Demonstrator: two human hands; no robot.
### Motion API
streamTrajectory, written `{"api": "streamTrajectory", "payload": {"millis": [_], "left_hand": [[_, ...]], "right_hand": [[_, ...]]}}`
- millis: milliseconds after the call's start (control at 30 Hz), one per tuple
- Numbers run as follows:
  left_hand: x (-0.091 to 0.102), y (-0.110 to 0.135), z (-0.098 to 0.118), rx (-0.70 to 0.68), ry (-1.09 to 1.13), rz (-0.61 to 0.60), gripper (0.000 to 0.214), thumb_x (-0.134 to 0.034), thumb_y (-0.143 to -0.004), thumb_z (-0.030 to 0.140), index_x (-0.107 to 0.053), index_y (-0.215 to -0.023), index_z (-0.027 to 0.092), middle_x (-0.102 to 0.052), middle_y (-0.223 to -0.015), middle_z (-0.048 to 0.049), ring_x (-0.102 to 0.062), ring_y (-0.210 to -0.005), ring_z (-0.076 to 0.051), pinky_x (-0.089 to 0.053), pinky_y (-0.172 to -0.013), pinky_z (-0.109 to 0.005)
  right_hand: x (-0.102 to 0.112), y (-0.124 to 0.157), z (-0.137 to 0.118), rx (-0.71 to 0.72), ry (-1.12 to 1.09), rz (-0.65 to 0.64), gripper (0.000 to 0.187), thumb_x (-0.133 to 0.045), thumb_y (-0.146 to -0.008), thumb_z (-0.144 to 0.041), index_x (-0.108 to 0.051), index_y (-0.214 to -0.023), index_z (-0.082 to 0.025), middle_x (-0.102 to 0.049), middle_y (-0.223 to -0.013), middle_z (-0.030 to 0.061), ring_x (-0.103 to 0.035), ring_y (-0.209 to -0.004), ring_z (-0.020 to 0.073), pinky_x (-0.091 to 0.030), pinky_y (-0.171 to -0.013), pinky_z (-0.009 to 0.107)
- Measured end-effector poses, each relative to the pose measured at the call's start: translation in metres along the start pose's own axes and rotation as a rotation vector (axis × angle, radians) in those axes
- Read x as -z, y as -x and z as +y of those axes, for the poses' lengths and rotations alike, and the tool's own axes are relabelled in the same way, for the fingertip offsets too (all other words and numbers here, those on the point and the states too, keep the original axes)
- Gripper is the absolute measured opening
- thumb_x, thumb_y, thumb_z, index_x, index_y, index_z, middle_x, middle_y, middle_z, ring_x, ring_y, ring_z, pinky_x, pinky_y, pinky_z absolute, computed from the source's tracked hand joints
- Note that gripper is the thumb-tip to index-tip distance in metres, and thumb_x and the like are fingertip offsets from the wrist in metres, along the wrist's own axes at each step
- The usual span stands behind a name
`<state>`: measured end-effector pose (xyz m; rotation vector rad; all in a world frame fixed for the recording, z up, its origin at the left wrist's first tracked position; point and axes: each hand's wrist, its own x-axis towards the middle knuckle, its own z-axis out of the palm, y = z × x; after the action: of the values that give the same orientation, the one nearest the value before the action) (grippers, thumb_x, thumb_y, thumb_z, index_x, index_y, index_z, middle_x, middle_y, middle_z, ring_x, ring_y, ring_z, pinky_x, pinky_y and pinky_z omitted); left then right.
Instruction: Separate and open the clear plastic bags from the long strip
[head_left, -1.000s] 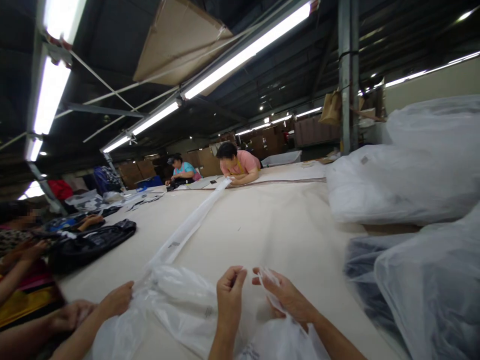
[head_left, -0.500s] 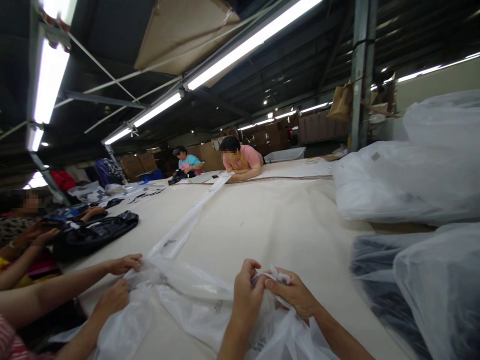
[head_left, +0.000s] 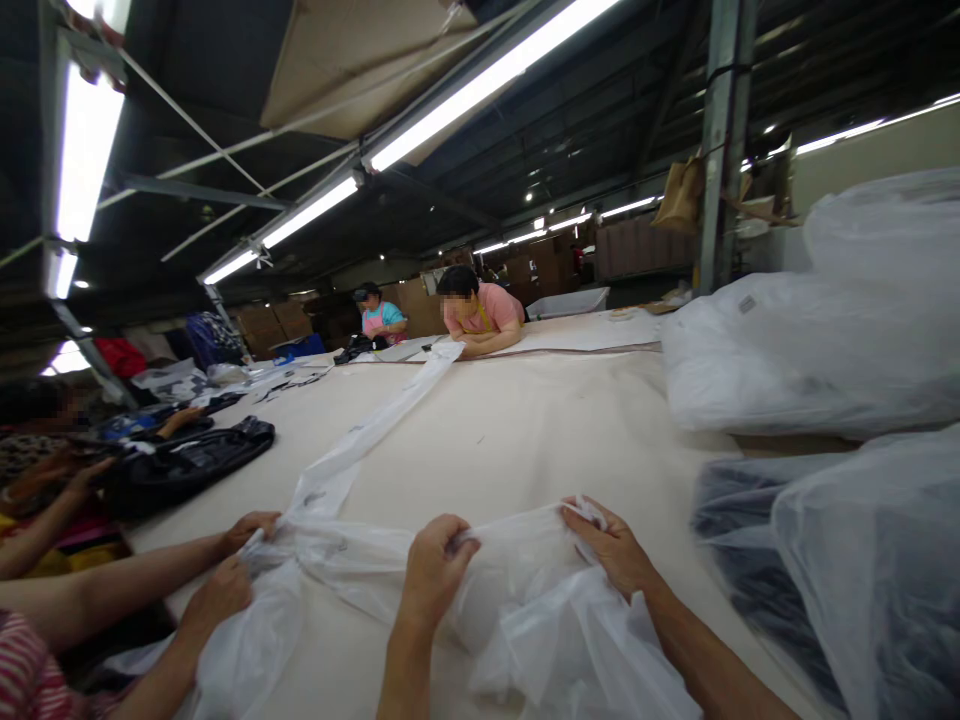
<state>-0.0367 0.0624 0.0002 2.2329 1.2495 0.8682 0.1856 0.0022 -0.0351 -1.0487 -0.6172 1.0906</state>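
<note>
My left hand (head_left: pixel 433 570) and my right hand (head_left: pixel 615 548) each pinch the top edge of a clear plastic bag (head_left: pixel 525 600), held stretched between them over the cream table (head_left: pixel 525 440). The bag bunches up below my wrists. A long strip of the same plastic (head_left: pixel 375 430) runs from this pile away across the table. To my left, a co-worker's two hands (head_left: pixel 232 560) grip another bunch of the plastic.
Big filled plastic bags (head_left: pixel 810 350) are piled at the right, with dark garments in bags (head_left: pixel 825 560) near the front right. A black garment (head_left: pixel 187 460) lies at the left by more people's arms. Two people work at the table's far end.
My hands have moved apart, spreading the bag's edge wide between them. The co-worker's hands stay on the plastic at the left.
</note>
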Motion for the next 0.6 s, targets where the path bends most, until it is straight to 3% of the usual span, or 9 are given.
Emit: {"api": "streamTrajectory", "payload": {"millis": [133,300,400,533,600], "left_hand": [[0.012,0.0,-0.011,0.015,-0.169,0.064,0.008,-0.056,-0.074,0.024,-0.06,-0.075,0.017,-0.058,-0.077,-0.0018,-0.05,-0.078,-0.016,-0.033,-0.073,-0.025],[0.021,0.005,-0.014,0.165,-0.333,-0.025,0.013,-0.06,-0.07,0.029,-0.064,-0.077,0.018,-0.06,-0.08,-0.003,-0.05,-0.083,-0.019,-0.032,-0.074,-0.027],[0.026,0.007,-0.014,0.209,-0.218,-0.067,0.02,-0.059,-0.071,0.036,-0.063,-0.075,0.017,-0.057,-0.077,-0.0018,-0.05,-0.08,-0.018,-0.032,-0.07,-0.026],[0.03,0.009,-0.014,0.205,0.141,-0.149,0.04,-0.044,-0.078,0.053,-0.049,-0.065,0.016,-0.043,-0.064,0.0014,-0.041,-0.066,-0.014,-0.029,-0.06,-0.024],[0.029,0.009,-0.014,0.219,0.254,-0.196,0.039,-0.043,-0.077,0.053,-0.045,-0.064,0.016,-0.039,-0.063,0.002,-0.038,-0.064,-0.013,-0.028,-0.059,-0.024]], "right_hand": [[0.003,-0.009,0.003,0.0,-0.09,0.153,0.051,-0.079,-0.046,-0.047,-0.061,-0.082,-0.016,-0.058,-0.062,-0.0016,-0.053,-0.054,0.0108,-0.046,-0.05,0.021],[0.014,-0.019,0.0,0.015,-0.137,0.391,0.048,-0.076,-0.047,-0.042,-0.06,-0.085,-0.017,-0.059,-0.06,-0.002,-0.053,-0.051,0.0115,-0.046,-0.049,0.022],[0.024,-0.023,-0.005,0.035,-0.119,0.467,0.045,-0.073,-0.05,-0.041,-0.06,-0.085,-0.016,-0.061,-0.061,-0.0014,-0.054,-0.053,0.0115,-0.044,-0.048,0.021],[0.033,-0.024,-0.011,0.043,-0.091,0.529,0.042,-0.07,-0.053,-0.044,-0.061,-0.082,-0.015,-0.061,-0.061,-0.0004,-0.055,-0.054,0.0122,-0.043,-0.048,0.021],[0.035,-0.025,-0.012,0.049,-0.08,0.543,0.041,-0.069,-0.054,-0.046,-0.06,-0.08,-0.015,-0.061,-0.06,-0.0002,-0.055,-0.053,0.0121,-0.043,-0.048,0.021]]}}
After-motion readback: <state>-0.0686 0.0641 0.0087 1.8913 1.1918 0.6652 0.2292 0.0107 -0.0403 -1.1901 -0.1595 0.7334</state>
